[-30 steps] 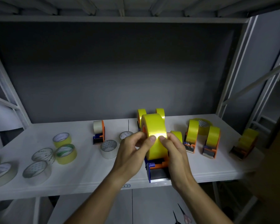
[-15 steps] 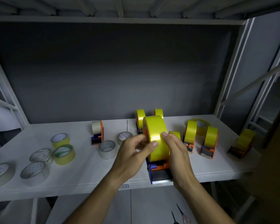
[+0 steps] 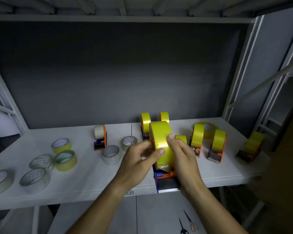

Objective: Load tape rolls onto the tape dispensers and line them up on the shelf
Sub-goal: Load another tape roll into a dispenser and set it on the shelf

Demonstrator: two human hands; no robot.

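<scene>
White shelf (image 3: 85,179) carries a dispenser (image 3: 166,180) at its front edge; left hand (image 3: 139,163) and right hand (image 3: 184,157) both pinch the yellow roll (image 3: 161,141) mounted on it.

Bare shelf (image 3: 85,168) lies at lower centre of the frame, between the loose rolls (image 3: 64,160) at left and the held dispenser (image 3: 166,181). Right of it, loaded dispensers (image 3: 216,147) crowd the surface; more stand behind.

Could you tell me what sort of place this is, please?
Probably a storeroom or packing area: a white metal shelving unit against a grey wall, loose tape rolls on it, and several loaded tape dispensers.
</scene>
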